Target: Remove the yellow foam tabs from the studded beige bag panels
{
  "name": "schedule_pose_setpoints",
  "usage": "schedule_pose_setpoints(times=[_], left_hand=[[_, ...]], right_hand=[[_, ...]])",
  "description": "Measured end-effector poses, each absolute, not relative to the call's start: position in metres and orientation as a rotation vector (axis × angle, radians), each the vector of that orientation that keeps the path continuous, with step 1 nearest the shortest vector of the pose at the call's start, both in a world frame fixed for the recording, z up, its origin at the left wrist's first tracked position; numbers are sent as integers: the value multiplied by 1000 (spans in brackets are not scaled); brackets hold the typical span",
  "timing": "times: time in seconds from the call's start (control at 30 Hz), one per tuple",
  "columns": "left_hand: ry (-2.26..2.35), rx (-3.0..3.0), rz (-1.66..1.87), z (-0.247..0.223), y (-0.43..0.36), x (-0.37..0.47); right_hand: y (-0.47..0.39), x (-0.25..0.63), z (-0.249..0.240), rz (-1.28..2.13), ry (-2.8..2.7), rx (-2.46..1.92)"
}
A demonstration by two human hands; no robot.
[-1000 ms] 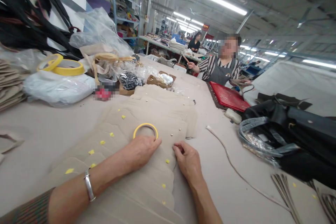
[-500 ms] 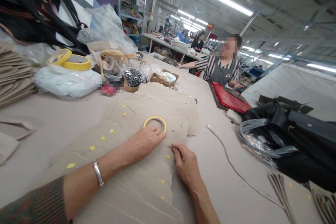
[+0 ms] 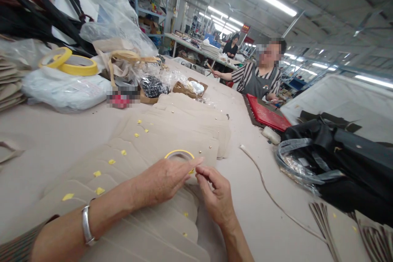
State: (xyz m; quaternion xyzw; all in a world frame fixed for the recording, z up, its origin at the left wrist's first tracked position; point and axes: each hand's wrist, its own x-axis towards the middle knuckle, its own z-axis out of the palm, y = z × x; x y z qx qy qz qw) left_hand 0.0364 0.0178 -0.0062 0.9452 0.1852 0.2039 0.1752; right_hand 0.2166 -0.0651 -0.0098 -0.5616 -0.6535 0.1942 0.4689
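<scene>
A fanned stack of beige panels [image 3: 172,125] lies in front of me, with small yellow tape pieces [image 3: 124,152] and tiny metal studs [image 3: 200,152] on it. My left hand [image 3: 166,180] is closed on a roll of yellow tape [image 3: 179,152], its fingers covering the near side of the ring. Just right of it, my right hand [image 3: 216,196] pinches thumb and forefinger together by the left fingertips. Whatever is in that pinch is too small to make out. A speck of yellow shows between the two hands.
More tape rolls [image 3: 78,65] sit on a white plastic-wrapped bundle [image 3: 66,90] at left. Open boxes [image 3: 190,88] stand beyond the panels. At right lie a cord [image 3: 267,186], a black bag [image 3: 340,151] and a red board [image 3: 267,111]. A co-worker [image 3: 260,71] sits across the table.
My left hand has drawn the tape roll nearer, and its fingertips now meet my right hand's. The co-worker has raised a hand holding a hammer-like tool. The view has shifted slightly.
</scene>
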Motion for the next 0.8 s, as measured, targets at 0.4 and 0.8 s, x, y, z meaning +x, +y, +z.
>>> schedule_pose_setpoints(times=[0.4, 0.8], left_hand=[[653, 2745, 477, -11, 11, 40], [760, 2763, 498, -9, 10, 49]], right_hand=[[-65, 209, -16, 153, -1723, -1449], [-65, 203, -19, -43, -1681, -1524]])
